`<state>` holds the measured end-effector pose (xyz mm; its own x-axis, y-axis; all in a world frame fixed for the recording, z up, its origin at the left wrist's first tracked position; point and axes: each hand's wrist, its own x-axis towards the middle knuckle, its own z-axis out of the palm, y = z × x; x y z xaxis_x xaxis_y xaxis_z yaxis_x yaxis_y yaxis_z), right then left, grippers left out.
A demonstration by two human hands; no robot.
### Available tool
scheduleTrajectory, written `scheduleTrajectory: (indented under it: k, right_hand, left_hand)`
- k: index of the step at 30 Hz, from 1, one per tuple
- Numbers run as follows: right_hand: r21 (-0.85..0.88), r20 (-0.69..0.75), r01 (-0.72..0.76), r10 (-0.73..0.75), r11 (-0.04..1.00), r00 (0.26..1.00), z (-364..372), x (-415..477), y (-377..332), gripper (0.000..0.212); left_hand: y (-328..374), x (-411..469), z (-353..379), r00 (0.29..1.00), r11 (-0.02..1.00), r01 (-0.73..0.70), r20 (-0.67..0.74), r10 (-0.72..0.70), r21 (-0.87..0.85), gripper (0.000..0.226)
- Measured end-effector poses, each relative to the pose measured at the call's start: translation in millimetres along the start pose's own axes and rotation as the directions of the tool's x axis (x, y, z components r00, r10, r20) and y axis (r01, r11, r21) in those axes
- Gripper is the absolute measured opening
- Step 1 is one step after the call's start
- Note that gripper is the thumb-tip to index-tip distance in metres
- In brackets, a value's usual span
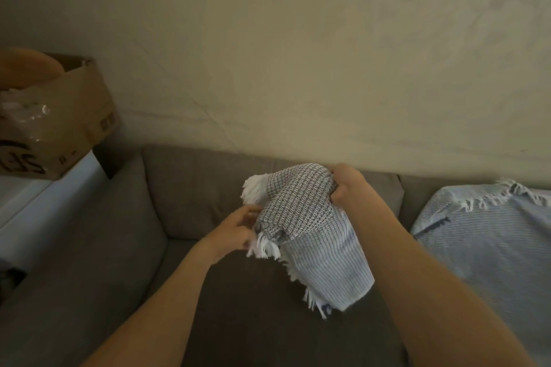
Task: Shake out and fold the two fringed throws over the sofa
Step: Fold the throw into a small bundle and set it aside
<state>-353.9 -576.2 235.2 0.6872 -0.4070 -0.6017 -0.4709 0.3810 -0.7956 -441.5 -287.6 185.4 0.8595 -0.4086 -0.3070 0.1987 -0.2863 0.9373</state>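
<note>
hanging over the grey sofa (208,188), a fringed throw (301,208) is gripped in the right hand (346,185). its fringe (267,249) is met by the left hand (238,231), whose grasp cannot be told.

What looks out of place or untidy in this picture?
The held throw is bunched into a lump, not folded, with the right hand gripping its top. The cardboard box at the far left looks dented and misshapen. Nothing seems spilled.
</note>
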Motion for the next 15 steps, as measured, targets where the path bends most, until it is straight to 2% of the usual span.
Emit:
scheduleTrajectory:
  k: [1, 3, 5, 9, 11, 13, 15]
  right_hand:
    - [0.011, -0.006, -0.007, 0.007, 1.0, 1.0, -2, -3, 0, 0.04]
    - [0.04, -0.014, -0.03, 0.031, 0.999, 0.999, -6, 2, 2, 0.038]
    - [0.065, -0.012, -0.054, 0.055, 0.996, 0.998, -12, 14, 5, 0.041]
    - [0.072, 0.036, -0.119, 0.117, 0.99, 0.992, -20, 0, -1, 0.047]
    - [0.072, 0.069, -0.126, 0.121, 0.989, 0.99, -22, -11, -5, 0.046]
    - [0.138, 0.074, -0.141, 0.132, 0.98, 0.989, -25, -1, -5, 0.049]
    - [0.102, 0.109, -0.154, 0.143, 0.983, 0.984, -26, -14, -8, 0.053]
  left_hand:
    - [4, 1, 3, 1.0, 0.999, 0.001, 0.025, 0.0, -0.036, 0.066]
    - [8, 8, 6, 0.997, 0.997, -0.073, 0.002, 0.073, 0.002, 0.054]
    - [8, 15, 9, 0.988, 0.983, -0.13, -0.066, 0.139, 0.127, 0.039]
    - [10, 23, 11, 0.957, 0.933, -0.111, -0.216, 0.193, 0.342, 0.029]
    - [7, 30, 9, 0.92, 0.898, -0.103, -0.303, 0.249, 0.427, 0.027]
    - [10, 32, 7, 0.884, 0.898, -0.101, -0.375, 0.279, 0.429, 0.018]
    - [16, 31, 5, 0.837, 0.927, -0.1, -0.474, 0.275, 0.362, 0.018]
